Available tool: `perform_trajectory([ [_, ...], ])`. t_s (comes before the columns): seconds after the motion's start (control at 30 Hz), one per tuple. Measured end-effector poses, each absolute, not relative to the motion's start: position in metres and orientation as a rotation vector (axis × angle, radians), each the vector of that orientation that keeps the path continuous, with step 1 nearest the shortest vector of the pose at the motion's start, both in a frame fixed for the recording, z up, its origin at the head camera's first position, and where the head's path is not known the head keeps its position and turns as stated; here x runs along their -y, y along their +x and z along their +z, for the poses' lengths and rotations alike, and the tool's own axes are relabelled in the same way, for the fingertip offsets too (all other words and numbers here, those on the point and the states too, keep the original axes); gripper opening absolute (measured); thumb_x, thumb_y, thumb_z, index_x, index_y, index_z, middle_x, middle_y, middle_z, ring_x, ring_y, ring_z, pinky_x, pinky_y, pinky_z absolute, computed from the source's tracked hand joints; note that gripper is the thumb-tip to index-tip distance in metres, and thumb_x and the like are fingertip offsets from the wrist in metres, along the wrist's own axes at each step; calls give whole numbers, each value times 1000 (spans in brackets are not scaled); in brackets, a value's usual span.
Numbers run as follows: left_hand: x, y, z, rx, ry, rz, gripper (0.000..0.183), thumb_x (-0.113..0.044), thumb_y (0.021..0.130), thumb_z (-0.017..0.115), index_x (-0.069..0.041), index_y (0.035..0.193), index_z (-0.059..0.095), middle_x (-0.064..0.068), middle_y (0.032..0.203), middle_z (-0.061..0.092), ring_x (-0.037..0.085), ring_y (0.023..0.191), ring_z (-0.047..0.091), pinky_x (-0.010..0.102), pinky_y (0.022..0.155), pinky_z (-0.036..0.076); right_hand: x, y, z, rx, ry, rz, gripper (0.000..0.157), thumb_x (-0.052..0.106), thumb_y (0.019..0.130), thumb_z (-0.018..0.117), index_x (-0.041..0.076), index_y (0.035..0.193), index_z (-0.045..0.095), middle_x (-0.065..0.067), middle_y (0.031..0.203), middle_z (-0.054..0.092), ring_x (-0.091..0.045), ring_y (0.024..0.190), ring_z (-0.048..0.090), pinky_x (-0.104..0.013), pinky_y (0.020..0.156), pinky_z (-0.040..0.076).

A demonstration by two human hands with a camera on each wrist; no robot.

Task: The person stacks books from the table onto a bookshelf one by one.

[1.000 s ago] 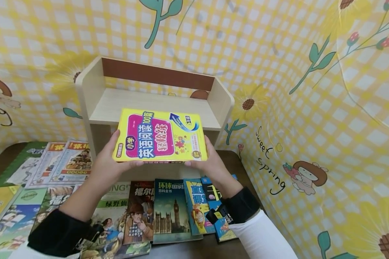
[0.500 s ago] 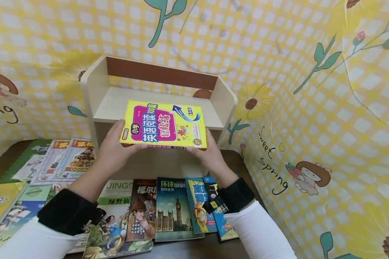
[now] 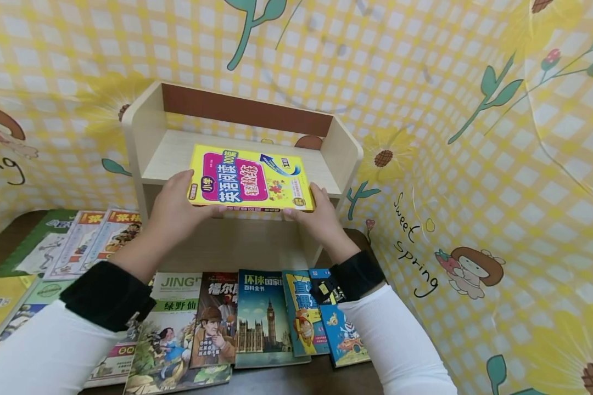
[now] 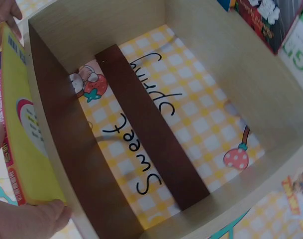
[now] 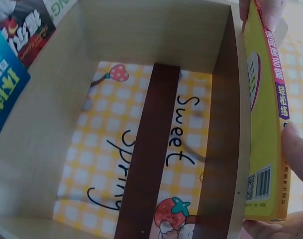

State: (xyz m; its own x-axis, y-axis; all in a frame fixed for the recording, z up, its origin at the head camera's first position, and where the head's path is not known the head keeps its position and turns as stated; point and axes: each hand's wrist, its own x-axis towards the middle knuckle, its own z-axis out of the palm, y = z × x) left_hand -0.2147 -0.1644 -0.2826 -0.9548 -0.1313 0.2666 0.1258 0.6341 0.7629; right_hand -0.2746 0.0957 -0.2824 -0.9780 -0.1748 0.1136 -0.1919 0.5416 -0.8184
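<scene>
In the head view, a yellow paperback book (image 3: 249, 181) lies nearly flat, front cover up, in front of the bookshelf's upper board (image 3: 178, 151). My left hand (image 3: 175, 206) grips its left end, thumb along the near spine edge. Its right end is held by my right hand (image 3: 321, 214), thumb on that same edge. From the left wrist, the yellow back cover (image 4: 29, 129) shows close beside the shelf's front edge. The right wrist view has the spine (image 5: 278, 84) and a barcode (image 5: 263, 181) facing down the shelf's outer side.
The pale wooden bookshelf (image 3: 143, 118) has side panels and a brown back rail (image 3: 242, 112). Several books, including a dark blue one (image 3: 264, 329) and a brown one (image 3: 212, 323), lie before it. More booklets (image 3: 86, 241) lie left. Patterned cloth walls (image 3: 425, 219) stand behind and right.
Both hands have carried the yellow book forward and up in the head view, over the shelf's upper board. The book looks flatter. Both hands keep their grip.
</scene>
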Motion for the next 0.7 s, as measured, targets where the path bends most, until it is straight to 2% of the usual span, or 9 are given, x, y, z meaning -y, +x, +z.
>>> perform_trajectory([
  [0.07,164,-216,-277,2584,11,-1221,84,-37,82,77,1,144,35,25,140,39,40,120,42,55,96,41,-96,-278,-280,2777,331,1385,81,40,85,72,16,151,32,-8,159,22,-24,149,-1,-47,117,17],
  [0.2,166,-222,-268,2637,-16,-1194,70,-31,84,76,3,135,43,24,125,50,37,109,50,50,89,46,-94,-284,-277,2827,356,1248,75,45,85,71,15,146,41,-7,151,37,-23,149,3,-48,117,19],
  [0.33,167,-231,-263,2671,-52,-1177,66,-29,85,75,5,133,45,25,122,55,36,104,52,49,87,47,-91,-292,-275,2854,367,1179,72,46,85,70,14,144,44,-8,147,43,-24,149,4,-47,116,20],
  [0.6,166,-245,-259,2707,-54,-1125,62,-24,85,75,6,132,46,26,123,53,39,108,49,52,92,45,-90,-310,-274,2894,374,1147,75,49,86,68,15,147,40,-10,157,27,-25,149,6,-48,116,21],
  [0.7,165,-250,-256,2721,-67,-1093,61,-23,86,74,7,131,47,27,123,53,39,108,48,53,94,44,-90,-313,-272,2896,372,1135,76,48,86,68,15,148,38,-11,157,26,-26,148,8,-49,116,21],
])
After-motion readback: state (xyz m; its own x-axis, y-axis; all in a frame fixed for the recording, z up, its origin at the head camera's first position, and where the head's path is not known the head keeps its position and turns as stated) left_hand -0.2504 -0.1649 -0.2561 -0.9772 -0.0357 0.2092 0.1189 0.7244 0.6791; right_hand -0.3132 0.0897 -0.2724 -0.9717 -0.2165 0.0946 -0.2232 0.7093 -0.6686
